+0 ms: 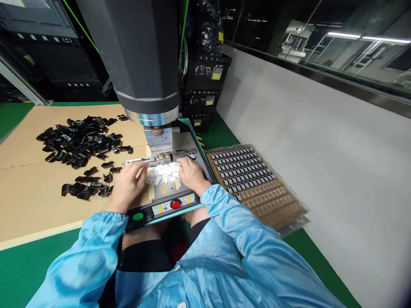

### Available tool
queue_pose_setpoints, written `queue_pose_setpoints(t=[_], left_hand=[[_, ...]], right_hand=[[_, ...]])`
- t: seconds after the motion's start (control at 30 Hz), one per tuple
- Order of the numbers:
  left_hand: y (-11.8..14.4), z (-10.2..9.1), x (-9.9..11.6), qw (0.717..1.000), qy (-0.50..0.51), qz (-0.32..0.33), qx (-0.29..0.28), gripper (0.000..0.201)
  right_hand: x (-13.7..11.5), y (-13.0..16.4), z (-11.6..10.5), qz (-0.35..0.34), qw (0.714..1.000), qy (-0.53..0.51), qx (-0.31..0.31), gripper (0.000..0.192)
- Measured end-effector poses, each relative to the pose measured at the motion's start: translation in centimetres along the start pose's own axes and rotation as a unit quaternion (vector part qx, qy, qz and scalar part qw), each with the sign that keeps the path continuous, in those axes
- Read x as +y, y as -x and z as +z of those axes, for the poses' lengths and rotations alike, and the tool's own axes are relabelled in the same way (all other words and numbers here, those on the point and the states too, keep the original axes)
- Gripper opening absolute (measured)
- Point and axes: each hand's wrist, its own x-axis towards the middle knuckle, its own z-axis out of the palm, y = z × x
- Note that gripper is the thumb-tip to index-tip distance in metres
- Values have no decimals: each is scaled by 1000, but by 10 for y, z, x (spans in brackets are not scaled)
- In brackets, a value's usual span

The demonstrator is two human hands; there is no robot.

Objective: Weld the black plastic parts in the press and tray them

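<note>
My left hand is at the left side of a metal fixture, its thumb and forefinger drawn together. Whatever it may pinch is too small to make out. On the fixture's right, my right hand has its fingers curled and thumb close to the forefinger; what lies between them is hidden. A pile of small white flat pieces lies on the metal base plate between both hands. Straight above the fixture hangs a dark grey machine head with a metal tool block under it.
Many black curved plastic parts lie heaped on the tan board at left. At right stands a tray with rows of small grey-white pieces. A red button and green button face me. Black crates are stacked behind.
</note>
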Motion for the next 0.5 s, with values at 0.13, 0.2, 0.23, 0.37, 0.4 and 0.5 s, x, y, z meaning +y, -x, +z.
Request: queue_pose_setpoints(t=[0.13, 0.2, 0.23, 0.37, 0.4, 0.5], left_hand=[[-19, 23, -7, 999, -7, 23, -26, 21], [-27, 35, -11, 998, -9, 27, -52, 25], [-30, 41, -13, 997, -15, 27, -64, 28], [-34, 54, -20, 994, -53, 22, -94, 37], [-33, 55, -22, 993, -57, 21, -97, 37], [-29, 59, -24, 993, -43, 28, -104, 36]], right_hand=[[2, -21, 4, -5, 1000, 27, -9, 30], [1, -31, 8, -15, 999, 41, -13, 29], [1, -35, 10, -25, 999, 44, -14, 29], [0, -47, 16, -58, 996, 62, -22, 32], [0, -48, 17, -61, 995, 70, -31, 33], [0, -48, 17, -64, 993, 82, -63, 37]])
